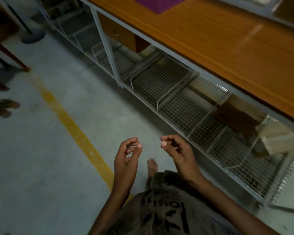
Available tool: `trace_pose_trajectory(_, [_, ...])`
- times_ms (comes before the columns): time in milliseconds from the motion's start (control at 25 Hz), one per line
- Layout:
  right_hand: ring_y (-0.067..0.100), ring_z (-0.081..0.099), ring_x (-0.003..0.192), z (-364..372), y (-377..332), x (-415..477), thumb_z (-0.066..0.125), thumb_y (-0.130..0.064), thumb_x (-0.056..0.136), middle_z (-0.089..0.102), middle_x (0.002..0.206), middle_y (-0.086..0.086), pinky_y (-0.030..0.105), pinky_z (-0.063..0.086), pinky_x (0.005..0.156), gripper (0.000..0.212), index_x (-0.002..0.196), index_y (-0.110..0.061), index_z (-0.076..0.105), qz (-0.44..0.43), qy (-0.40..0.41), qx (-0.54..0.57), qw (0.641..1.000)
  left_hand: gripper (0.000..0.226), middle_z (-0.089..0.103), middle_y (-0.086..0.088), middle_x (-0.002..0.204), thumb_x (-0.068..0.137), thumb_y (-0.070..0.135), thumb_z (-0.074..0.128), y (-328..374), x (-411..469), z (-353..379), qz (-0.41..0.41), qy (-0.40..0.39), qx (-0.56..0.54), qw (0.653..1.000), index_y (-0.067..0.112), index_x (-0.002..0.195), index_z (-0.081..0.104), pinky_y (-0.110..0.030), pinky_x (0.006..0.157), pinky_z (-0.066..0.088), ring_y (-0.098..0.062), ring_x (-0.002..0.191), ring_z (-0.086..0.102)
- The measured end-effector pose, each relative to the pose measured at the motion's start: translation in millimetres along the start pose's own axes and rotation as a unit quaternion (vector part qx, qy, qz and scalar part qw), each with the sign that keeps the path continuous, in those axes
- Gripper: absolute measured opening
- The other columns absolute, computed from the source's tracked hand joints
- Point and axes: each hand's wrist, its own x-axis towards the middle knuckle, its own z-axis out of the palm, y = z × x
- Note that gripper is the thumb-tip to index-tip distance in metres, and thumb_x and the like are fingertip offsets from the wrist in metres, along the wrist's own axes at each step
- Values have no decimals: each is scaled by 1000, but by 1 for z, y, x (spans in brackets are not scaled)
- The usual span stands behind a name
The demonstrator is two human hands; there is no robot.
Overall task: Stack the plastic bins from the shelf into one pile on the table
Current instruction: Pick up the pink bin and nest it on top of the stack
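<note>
I am looking at open floor (pixel 32 167) spreading left of a yellow line (pixel 71 122). The table (pixel 210 39) edge is running diagonally over the wire shelf (pixel 159 78). A purple block (pixel 158 4), maybe a bin, is sitting on the table. The left hand (pixel 126 156) and right hand (pixel 178 153) are hovering, loosely curled, holding nothing.

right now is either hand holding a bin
No, the left hand and right hand are loosely curled and hold nothing.

Orange tabletop (pixel 210 39), purple box (pixel 158 4) (yellow floor stripe (pixel 71 122)).
</note>
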Motion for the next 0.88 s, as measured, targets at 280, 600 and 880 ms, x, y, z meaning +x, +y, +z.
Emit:
trace_pose_trajectory(280, [14, 69, 99, 71, -62, 187, 65, -38, 93, 74, 103, -7, 42, 55, 93, 24, 107, -19, 72, -25, -44, -16, 999, 19, 71, 7, 111, 98, 27, 67, 82, 174, -23, 21, 57, -17, 998, 27, 117, 68, -34, 91, 52, -6, 102, 67])
trace_pose_trajectory(600, [12, 68, 95, 169, -77, 324, 67, -19, 98, 73, 99, -4, 31, 55, 87, 8, 104, -19, 72, -26, 9, -4, 1000, 28, 70, 3, 116, 96, 21, 68, 121, 350, -60, 23, 12, -32, 999, 26, 124, 63, -30, 92, 54, -7, 105, 68])
trace_pose_trajectory(880, [13, 67, 97, 262, -131, 450, 66, -26, 98, 71, 100, -8, 31, 54, 83, 10, 106, -23, 70, -51, 146, 18, 988, 31, 69, 9, 116, 97, 27, 67, 195, 526, -115, 80, -108, -13, 991, 29, 128, 61, -26, 92, 54, -4, 108, 66])
